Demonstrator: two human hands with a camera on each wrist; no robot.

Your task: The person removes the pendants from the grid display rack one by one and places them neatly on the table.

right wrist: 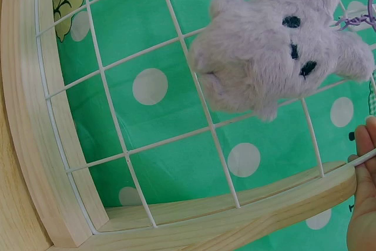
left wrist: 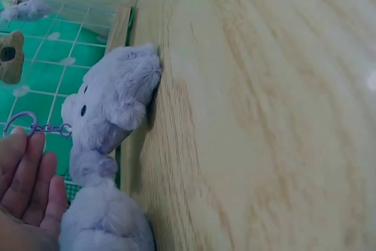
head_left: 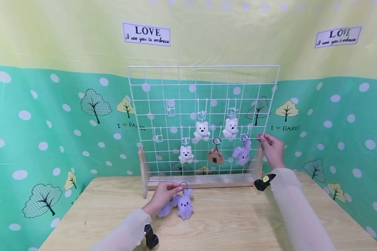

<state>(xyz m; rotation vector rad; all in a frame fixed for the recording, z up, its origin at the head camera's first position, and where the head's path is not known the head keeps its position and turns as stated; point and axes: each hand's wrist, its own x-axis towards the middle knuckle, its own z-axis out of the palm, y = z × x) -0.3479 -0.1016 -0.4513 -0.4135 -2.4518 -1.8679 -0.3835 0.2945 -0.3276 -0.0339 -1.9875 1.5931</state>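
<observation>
My left hand [head_left: 161,197] pinches the purple ring [head_left: 183,185] of a lilac plush keychain with long ears [head_left: 185,206], low over the table in front of the rack. A second lilac plush [left wrist: 108,221] is right beside it, partly behind the hand in the head view; whether it is also held I cannot tell. With thumb and fingers my right hand [head_left: 272,149] grips the right edge of the white wire grid rack [head_left: 204,65]. Close to that hand, another lilac plush keychain [right wrist: 264,51] hangs from a hook on the grid.
Three white bear keychains, one being the upper middle bear [head_left: 202,130], and a brown plush keychain [head_left: 216,157] hang on the grid. Two clear hooks, including the upper left hook [head_left: 171,111], carry nothing. The rack's wooden base [head_left: 201,183] stands on a wooden table [head_left: 226,223] before a patterned curtain.
</observation>
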